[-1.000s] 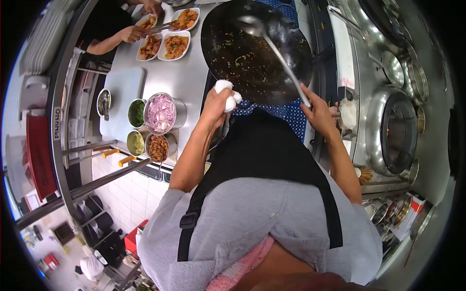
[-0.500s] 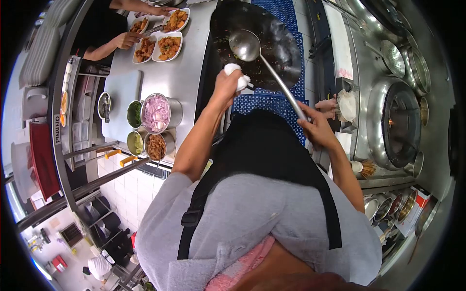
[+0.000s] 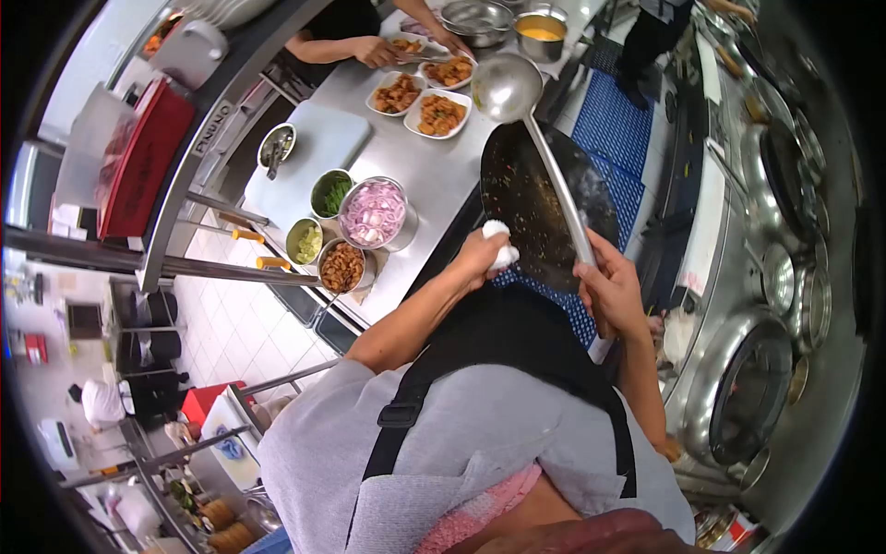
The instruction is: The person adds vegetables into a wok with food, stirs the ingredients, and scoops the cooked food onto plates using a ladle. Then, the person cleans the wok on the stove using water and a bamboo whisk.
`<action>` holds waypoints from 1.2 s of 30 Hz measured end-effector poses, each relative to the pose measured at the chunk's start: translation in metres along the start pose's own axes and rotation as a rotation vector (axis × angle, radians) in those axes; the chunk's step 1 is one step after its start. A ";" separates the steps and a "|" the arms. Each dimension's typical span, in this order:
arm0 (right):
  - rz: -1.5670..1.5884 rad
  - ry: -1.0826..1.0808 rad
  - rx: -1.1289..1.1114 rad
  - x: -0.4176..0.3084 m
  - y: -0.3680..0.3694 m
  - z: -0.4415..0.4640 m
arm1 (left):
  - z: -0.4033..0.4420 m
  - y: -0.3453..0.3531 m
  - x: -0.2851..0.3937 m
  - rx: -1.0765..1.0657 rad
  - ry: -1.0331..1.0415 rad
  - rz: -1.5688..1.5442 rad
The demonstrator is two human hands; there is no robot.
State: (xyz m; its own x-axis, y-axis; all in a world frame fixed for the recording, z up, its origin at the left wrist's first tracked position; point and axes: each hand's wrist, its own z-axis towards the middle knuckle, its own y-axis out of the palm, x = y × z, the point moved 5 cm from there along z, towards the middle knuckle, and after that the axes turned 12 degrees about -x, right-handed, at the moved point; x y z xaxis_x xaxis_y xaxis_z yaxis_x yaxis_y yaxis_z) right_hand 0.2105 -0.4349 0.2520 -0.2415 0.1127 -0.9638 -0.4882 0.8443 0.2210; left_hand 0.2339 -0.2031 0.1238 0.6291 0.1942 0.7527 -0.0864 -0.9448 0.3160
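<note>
My left hand [image 3: 483, 256] is closed round a white cloth [image 3: 502, 244] at the near edge of a dark wok [image 3: 517, 194]. The cloth hides the exact grip. Inside the wok, small bits of food cling to the blackened surface. My right hand [image 3: 613, 288] grips the handle of a long metal ladle [image 3: 556, 174]. Its round bowl is held over the far left rim of the wok, close to the steel counter. On that counter, left of the wok, stand white dishes of glazed fried food [image 3: 437, 114] and a steel pot of sliced red onions [image 3: 373, 213].
Another person's hand [image 3: 377, 52] is at the dishes with tongs. Smaller pots of green herbs [image 3: 331, 193] and brown meat pieces [image 3: 341, 268] stand by a pale cutting board [image 3: 318, 138]. A stove ring [image 3: 738, 392] is at right; someone stands on blue matting [image 3: 613, 120] ahead.
The camera view has turned, shifting the scene. The ladle has lifted out of the wok towards the counter side. The wok now looks tilted, held by my left hand.
</note>
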 end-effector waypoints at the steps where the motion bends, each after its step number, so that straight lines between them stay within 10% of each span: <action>1: -0.014 -0.051 0.023 0.000 0.005 0.016 | -0.014 -0.001 0.006 0.013 -0.007 -0.017; 9: -0.813 -0.539 0.083 -0.016 0.044 0.084 | -0.061 -0.022 0.037 -0.002 0.088 -0.012; 13: -1.075 -0.264 -0.026 0.023 0.030 0.161 | -0.046 -0.027 0.041 -0.029 0.206 0.037; 16: -1.011 -0.497 0.055 0.017 0.025 0.157 | -0.051 -0.033 0.047 -0.043 0.137 0.023; 27: -0.476 -0.118 0.742 -0.005 0.011 -0.116 | -0.007 0.058 0.071 -0.374 0.094 0.024; 31: -0.661 0.341 1.125 0.131 -0.012 -0.205 | 0.015 0.138 0.075 -0.615 -0.005 0.016; 36: -0.198 0.305 1.387 0.215 -0.027 -0.281 | 0.027 0.289 0.051 -0.758 0.076 0.226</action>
State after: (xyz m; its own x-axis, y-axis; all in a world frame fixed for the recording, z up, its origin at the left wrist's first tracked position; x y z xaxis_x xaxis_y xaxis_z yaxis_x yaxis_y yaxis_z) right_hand -0.0645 -0.5805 0.0810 -0.5215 -0.0294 -0.8528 0.6211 0.6722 -0.4030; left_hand 0.2618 -0.4733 0.2380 0.4812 0.0628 0.8744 -0.7254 -0.5314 0.4374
